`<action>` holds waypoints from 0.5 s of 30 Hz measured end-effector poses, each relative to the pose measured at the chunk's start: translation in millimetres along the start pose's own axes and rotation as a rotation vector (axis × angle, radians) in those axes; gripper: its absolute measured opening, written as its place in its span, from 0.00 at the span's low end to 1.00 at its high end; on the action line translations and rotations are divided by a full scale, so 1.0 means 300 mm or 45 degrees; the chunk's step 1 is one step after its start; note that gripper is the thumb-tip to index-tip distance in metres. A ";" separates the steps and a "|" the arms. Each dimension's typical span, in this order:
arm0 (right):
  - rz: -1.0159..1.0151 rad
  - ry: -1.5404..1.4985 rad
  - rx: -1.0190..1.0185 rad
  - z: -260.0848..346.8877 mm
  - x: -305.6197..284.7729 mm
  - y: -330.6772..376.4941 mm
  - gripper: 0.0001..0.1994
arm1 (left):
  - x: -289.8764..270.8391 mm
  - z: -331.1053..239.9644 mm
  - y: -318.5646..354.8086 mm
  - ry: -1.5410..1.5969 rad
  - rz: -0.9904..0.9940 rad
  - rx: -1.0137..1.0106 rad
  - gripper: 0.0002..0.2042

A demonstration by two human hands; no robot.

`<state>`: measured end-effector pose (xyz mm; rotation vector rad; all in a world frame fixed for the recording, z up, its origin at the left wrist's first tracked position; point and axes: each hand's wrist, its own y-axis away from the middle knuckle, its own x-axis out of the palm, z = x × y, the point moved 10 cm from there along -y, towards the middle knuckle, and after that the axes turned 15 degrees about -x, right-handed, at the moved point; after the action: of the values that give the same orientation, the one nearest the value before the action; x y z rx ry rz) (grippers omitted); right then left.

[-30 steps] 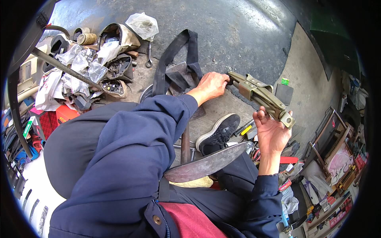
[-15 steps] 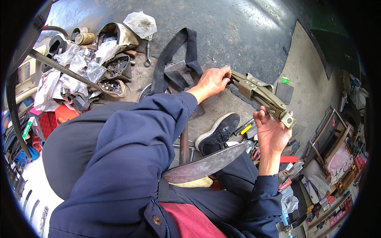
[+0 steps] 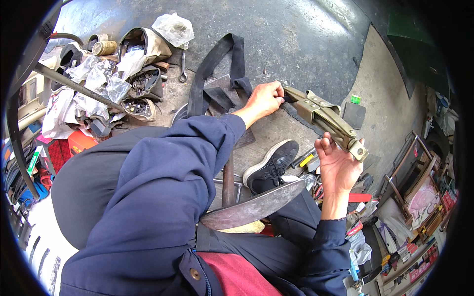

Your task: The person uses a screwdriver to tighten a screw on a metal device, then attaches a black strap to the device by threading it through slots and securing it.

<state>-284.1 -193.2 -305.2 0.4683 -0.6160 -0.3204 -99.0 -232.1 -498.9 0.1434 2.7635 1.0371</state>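
Note:
A long olive-brass metal linkage with riveted joints [image 3: 323,114] hangs over the floor, slanting from far left to near right. My right hand [image 3: 339,165], palm up, grips its near end, thumb behind it and fingers curled beside it. At the far end, my left hand [image 3: 265,101] is closed in a pinch; a small dark bit shows between its fingertips and the linkage. What the pinch holds is hidden. Below, between my legs, a curved grey metal plate [image 3: 254,204] stands by a brown post [image 3: 228,182].
A black strap [image 3: 210,69] lies on the floor ahead, beside a ring spanner [image 3: 183,69]. Bags of small metal parts [image 3: 143,84] and plastic bags crowd the left. My black shoe [image 3: 274,165] is near a yellow-handled tool [image 3: 306,160]. Shelves with boxes and a wooden frame [image 3: 412,182] stand right.
My left fingers have drawn back slightly to the left, away from the linkage's far end. The right hand and the linkage have hardly moved.

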 end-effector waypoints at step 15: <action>-0.006 0.023 -0.001 -0.007 -0.007 0.004 0.33 | -0.025 -0.079 0.057 -0.254 -0.169 0.185 0.16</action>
<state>-284.2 -190.5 -307.0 0.4716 -0.5976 -0.3204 -96.2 -235.5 -469.1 0.0774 2.6252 0.7465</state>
